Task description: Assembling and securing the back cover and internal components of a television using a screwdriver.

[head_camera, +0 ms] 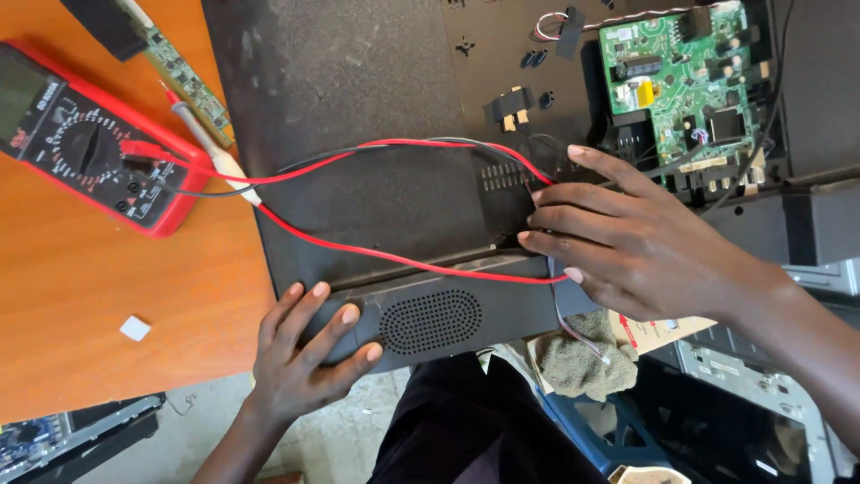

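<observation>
A black flat-panel chassis lies face down across an orange wooden table. My left hand grips its near edge, beside an oval speaker grille. My right hand rests with spread fingers on the back panel near a vent slot, touching the red test lead that loops across the panel. A black lead runs alongside it. Both leads come from a red multimeter on the table at the left. A green circuit board sits exposed at the upper right.
A narrow green strip board and a probe lie near the meter. A small white square lies on the table. Below the table edge are a grey rag, a blue crate, metal casings at the right and dark fabric.
</observation>
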